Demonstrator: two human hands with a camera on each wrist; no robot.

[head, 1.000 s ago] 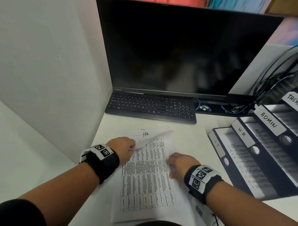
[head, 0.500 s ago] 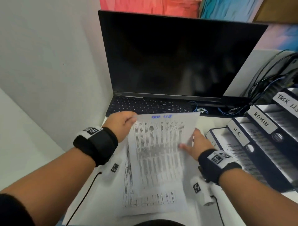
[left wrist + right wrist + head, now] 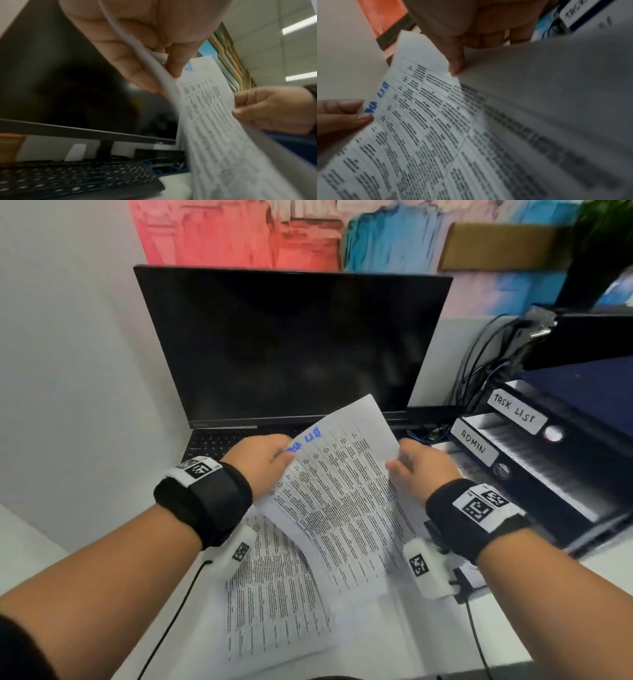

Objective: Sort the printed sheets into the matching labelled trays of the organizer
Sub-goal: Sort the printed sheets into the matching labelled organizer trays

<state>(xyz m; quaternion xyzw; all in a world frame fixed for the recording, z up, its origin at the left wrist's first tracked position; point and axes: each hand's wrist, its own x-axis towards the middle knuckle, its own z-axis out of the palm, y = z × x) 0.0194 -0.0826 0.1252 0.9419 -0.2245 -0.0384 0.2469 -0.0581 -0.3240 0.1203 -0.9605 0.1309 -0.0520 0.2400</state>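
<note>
A printed sheet (image 3: pixel 342 491) with a table of text and a blue handwritten heading is lifted off the desk, tilted to the right. My left hand (image 3: pixel 263 463) pinches its top left edge between thumb and fingers (image 3: pixel 137 70). At the sheet's right edge my right hand (image 3: pixel 421 467) pinches it too, with the thumb (image 3: pixel 455 59) on the paper. More printed sheets (image 3: pixel 274 604) lie flat on the desk under it. The black organizer (image 3: pixel 555 484) stands at the right with trays labelled ADMIN (image 3: pixel 474 441) and TASK LIST (image 3: pixel 515 410).
A dark monitor (image 3: pixel 294 344) stands behind the hands, with a black keyboard (image 3: pixel 73 180) under it. Cables (image 3: pixel 483 364) hang at the back right. A white wall closes the left side. The desk front edge is near me.
Both hands lifted the top sheet off the stack, raised it higher, and swung it to the right toward the organizer. The head view tilted upward.
</note>
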